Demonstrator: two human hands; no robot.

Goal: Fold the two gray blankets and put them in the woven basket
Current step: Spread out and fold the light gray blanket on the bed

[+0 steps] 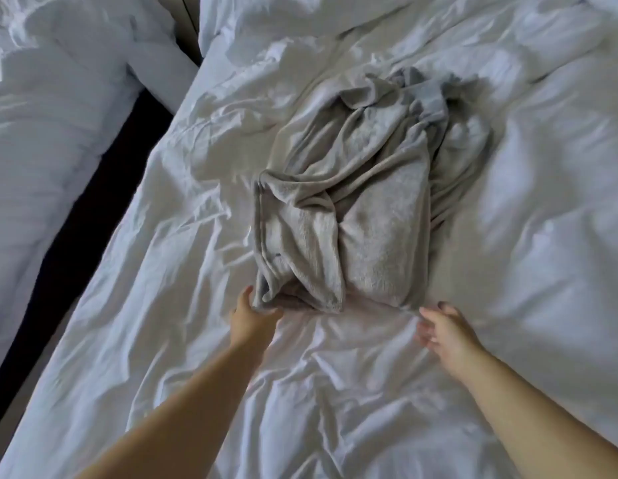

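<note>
Looking down from the head camera, the view shows a rumpled gray blanket (352, 209) lying in a loose heap on a white duvet (335, 392). Every place below is given from that blanket.

At its near left corner, the left hand (252, 316) grips the hem, with the fingers curled under the edge and the thumb against the side. This looks like a hold taken to lift or draw the corner out flat for folding. Just beside its near right corner sits the right hand (442, 330), with fingers loosely spread and holding nothing. It is slightly blurred, so contact with the cloth cannot be confirmed. It seems placed to take the matching corner.

The blanket's long axis runs away from the person, leaning a little to the right. Its broad, partly layered end points toward the hands, and its bunched, narrower end points to the far side. Cloth at the far end looks a shade bluer. Whether that is the other blanket cannot be told.

Well to the left of the blanket, across a dark gap (76, 219), lies a second bed (41, 133) in white bedding. The woven basket is not in view.
</note>
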